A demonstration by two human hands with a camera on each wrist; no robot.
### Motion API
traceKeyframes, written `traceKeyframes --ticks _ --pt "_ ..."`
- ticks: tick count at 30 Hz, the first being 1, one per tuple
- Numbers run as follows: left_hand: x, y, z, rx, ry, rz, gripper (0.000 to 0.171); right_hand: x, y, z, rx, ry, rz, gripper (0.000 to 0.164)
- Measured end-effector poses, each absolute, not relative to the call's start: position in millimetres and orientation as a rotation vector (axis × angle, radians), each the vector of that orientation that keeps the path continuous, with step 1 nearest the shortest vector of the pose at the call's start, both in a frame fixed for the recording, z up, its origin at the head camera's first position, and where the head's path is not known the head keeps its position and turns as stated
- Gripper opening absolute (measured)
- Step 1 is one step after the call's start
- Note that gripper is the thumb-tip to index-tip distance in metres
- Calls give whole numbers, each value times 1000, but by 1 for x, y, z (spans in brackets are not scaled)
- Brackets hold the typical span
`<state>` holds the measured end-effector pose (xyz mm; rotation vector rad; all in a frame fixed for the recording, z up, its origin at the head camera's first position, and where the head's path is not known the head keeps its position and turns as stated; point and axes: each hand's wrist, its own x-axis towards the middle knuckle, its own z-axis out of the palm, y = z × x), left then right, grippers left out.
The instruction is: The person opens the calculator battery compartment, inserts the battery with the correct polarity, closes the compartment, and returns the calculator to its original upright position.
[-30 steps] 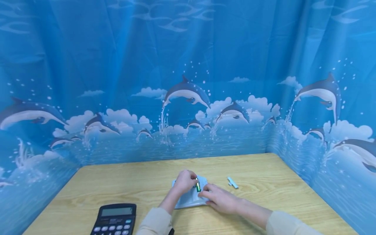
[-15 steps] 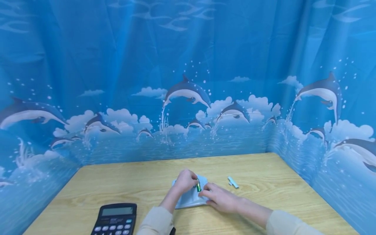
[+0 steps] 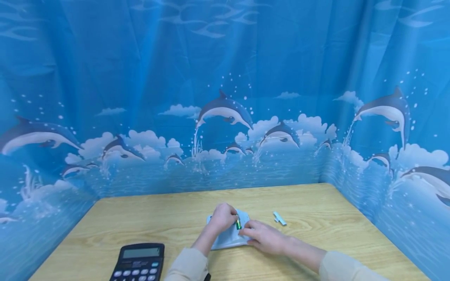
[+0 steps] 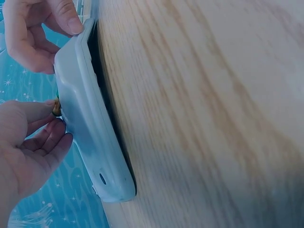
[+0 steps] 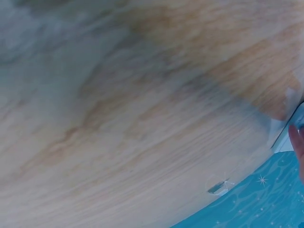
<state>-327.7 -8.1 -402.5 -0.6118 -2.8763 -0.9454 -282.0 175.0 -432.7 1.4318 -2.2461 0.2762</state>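
Observation:
A light blue plastic device, shaped like a desk calculator, lies on the table; its underside is tilted against the tabletop in the left wrist view, and its keys are not seen. Over its back, my left hand pinches one end of a small green and gold battery, whose gold end shows between thumb and finger. My right hand grips the device's right edge, thumb on the rim and fingers curled onto the back. Only fingertips of a hand show in the right wrist view.
A small light blue strip with a tab, like a battery cover, lies right of the device. At the front left is a black calculator. A blue dolphin-print curtain borders the wooden table at its back and sides.
Both hands stay nearly in place over the device. Slightly less of the green battery shows beyond the left fingers than a second ago; the rest looks unchanged.

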Motion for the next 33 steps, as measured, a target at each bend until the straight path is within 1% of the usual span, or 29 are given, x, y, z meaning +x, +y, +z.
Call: traceKeyframes --ticks 13,33 --pt "-327 -7 -402 -608 -2884 -921 12 -285 177 -435 1461 -2259 193 36" --pt "-325 -9 -401 -630 -2872 -925 12 -283 178 -435 1456 -2283 269 36"
